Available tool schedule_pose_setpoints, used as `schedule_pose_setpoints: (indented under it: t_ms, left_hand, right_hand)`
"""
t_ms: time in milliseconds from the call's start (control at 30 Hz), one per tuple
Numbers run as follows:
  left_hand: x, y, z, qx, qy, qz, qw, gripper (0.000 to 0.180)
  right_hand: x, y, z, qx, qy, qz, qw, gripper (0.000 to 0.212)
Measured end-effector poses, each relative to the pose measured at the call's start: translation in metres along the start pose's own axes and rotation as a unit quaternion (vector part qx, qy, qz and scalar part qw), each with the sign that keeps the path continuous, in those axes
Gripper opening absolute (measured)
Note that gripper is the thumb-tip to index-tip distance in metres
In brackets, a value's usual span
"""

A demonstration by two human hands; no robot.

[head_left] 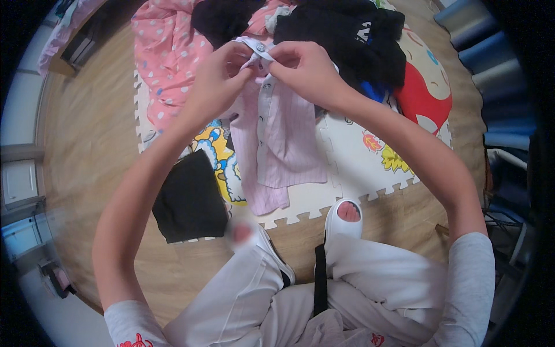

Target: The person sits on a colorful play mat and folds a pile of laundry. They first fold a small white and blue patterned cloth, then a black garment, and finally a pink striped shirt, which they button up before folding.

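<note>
A pale pink striped shirt point(289, 139) with a white button placket lies spread on the foam mat, its collar end toward the far side. My left hand point(222, 69) pinches the left side of the white collar point(252, 43). The collar's right side is between the thumb and fingers of my right hand point(303, 63). A round button point(261, 48) shows at the collar between my two hands, and more buttons run down the placket. Whether that button is fastened, I cannot tell.
A folded black cloth point(191, 199) lies left of the shirt. Beyond are a pink dotted blanket point(167, 52), dark clothes point(352, 40) and a red cartoon-face cushion point(422, 92). The printed foam mat point(358, 162) ends before my white slippers point(341, 222). Blue curtains point(485, 58) hang at right.
</note>
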State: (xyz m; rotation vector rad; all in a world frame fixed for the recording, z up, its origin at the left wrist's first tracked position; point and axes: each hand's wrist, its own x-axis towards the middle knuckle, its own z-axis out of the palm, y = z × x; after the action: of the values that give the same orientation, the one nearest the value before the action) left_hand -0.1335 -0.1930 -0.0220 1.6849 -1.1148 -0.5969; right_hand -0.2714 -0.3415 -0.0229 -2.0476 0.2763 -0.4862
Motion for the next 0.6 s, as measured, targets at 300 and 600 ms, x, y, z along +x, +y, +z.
schedule_pose_setpoints:
  t_ms: [300, 600]
  left_hand:
    - [-0.008, -0.003, -0.014, 0.035, -0.006, 0.017, 0.999, 0.018]
    - [-0.012, -0.006, -0.015, -0.007, 0.018, 0.012, 1.000, 0.021]
  right_hand:
    - [-0.001, 0.005, -0.016, 0.117, -0.070, 0.079, 0.987, 0.028]
    - [-0.004, 0.003, -0.012, 0.153, -0.090, 0.087, 0.980, 0.027]
